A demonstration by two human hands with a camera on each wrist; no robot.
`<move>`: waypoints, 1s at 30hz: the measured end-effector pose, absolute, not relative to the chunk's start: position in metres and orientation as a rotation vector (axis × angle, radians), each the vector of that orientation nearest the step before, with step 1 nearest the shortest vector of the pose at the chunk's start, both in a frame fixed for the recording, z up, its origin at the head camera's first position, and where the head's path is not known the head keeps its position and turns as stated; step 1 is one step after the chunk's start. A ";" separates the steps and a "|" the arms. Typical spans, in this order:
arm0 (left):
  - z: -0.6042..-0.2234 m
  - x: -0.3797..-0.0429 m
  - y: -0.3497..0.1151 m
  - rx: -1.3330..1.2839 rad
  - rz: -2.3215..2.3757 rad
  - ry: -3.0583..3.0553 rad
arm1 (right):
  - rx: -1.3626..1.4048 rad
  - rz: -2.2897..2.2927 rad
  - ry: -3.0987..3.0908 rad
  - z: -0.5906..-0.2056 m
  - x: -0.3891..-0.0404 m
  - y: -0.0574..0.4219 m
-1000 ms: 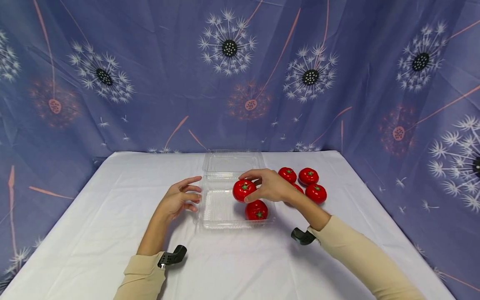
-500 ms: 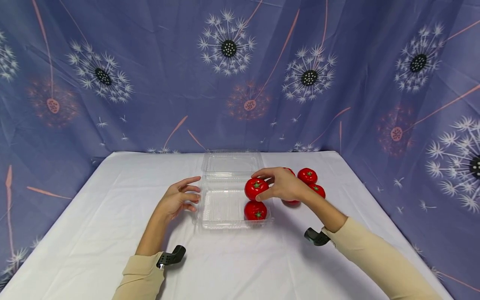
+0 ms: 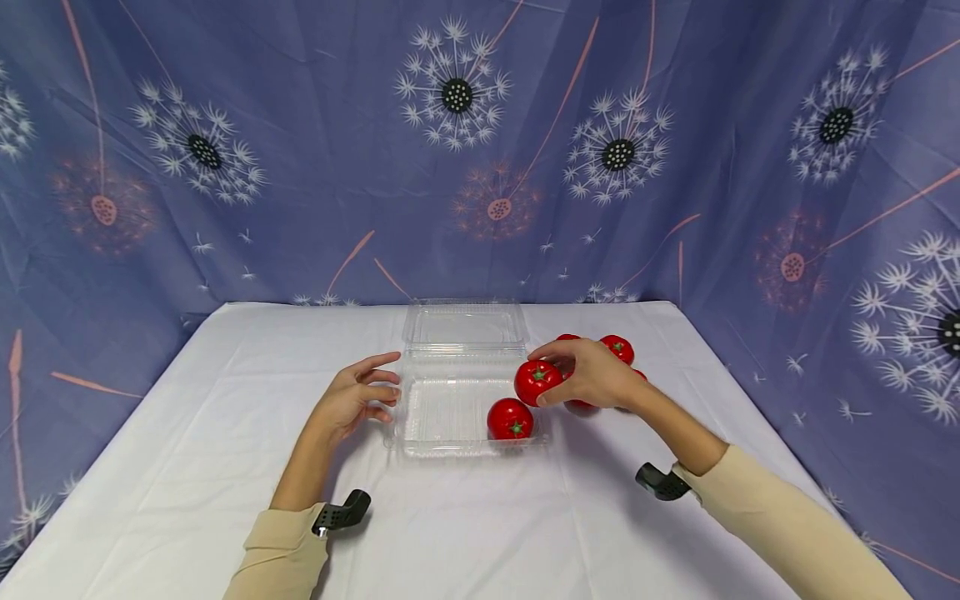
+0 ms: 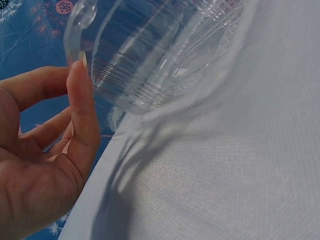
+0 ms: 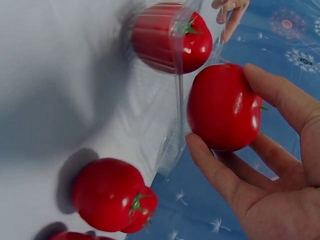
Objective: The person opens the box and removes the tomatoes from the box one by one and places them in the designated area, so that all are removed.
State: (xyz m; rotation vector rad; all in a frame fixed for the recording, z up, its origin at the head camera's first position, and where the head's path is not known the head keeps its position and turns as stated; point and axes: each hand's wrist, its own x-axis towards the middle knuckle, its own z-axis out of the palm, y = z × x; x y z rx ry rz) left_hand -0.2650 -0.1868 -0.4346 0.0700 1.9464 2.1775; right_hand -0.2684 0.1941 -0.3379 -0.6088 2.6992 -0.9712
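My right hand [image 3: 592, 375] grips a glossy red tomato [image 3: 537, 382] between thumb and fingers, above the right edge of a clear plastic clamshell container [image 3: 442, 412]. In the right wrist view, the held tomato [image 5: 225, 107] hangs beside the container's clear wall, its green stem turned away. Another tomato [image 3: 511, 419] sits inside the container at the front right. At the container's left rim is my left hand [image 3: 352, 400], its fingers loosely bent and spread. The left wrist view shows its fingertips right at the clear rim [image 4: 75, 35].
Several more tomatoes [image 3: 617, 349] lie on the white cloth right of the container, partly hidden by my right hand. The container's lid [image 3: 465, 325] is folded back behind it. A blue dandelion-print curtain [image 3: 337, 167] surrounds the table.
My right hand has carried the tomato rightward, from over the middle of the container to its right edge. The left hand and the tomato in the container have stayed in place.
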 end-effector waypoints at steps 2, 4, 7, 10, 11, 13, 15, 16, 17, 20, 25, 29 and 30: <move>-0.435 -0.265 -0.187 0.065 2.180 1.944 | -0.600 -0.962 2.707 -0.338 -0.267 0.198; -0.435 -0.265 -0.187 0.062 2.180 1.943 | -0.577 -0.954 2.713 -0.339 -0.265 0.203; -0.435 -0.266 -0.187 0.060 2.179 1.947 | -0.561 -0.954 2.713 -0.339 -0.264 0.210; -0.436 -0.266 -0.187 0.058 2.178 1.948 | -0.555 -0.950 2.715 -0.338 -0.263 0.217; -0.436 -0.266 -0.187 0.056 2.178 1.949 | -0.552 -0.946 2.716 -0.338 -0.262 0.219; -0.435 -0.266 -0.186 0.053 2.175 1.954 | -0.554 -0.938 2.720 -0.339 -0.262 0.223; -0.436 -0.266 -0.186 0.058 2.171 1.957 | -0.554 -0.927 2.729 -0.341 -0.261 0.228; -0.435 -0.266 -0.186 0.057 2.173 1.957 | -0.555 -0.932 2.730 -0.342 -0.260 0.231; -0.435 -0.265 -0.186 0.056 2.175 1.954 | -0.556 -0.938 2.729 -0.343 -0.260 0.233; -0.435 -0.265 -0.186 0.065 2.178 1.945 | -0.561 -0.953 2.728 -0.344 -0.257 0.239; -0.434 -0.264 -0.186 0.076 2.186 1.938 | -0.530 -0.935 2.708 -0.348 -0.254 0.246; -0.433 -0.264 -0.187 0.080 2.187 1.942 | -0.508 -0.895 2.697 -0.351 -0.252 0.251; -0.433 -0.264 -0.187 0.085 2.181 1.946 | -0.508 -0.885 2.694 -0.352 -0.252 0.252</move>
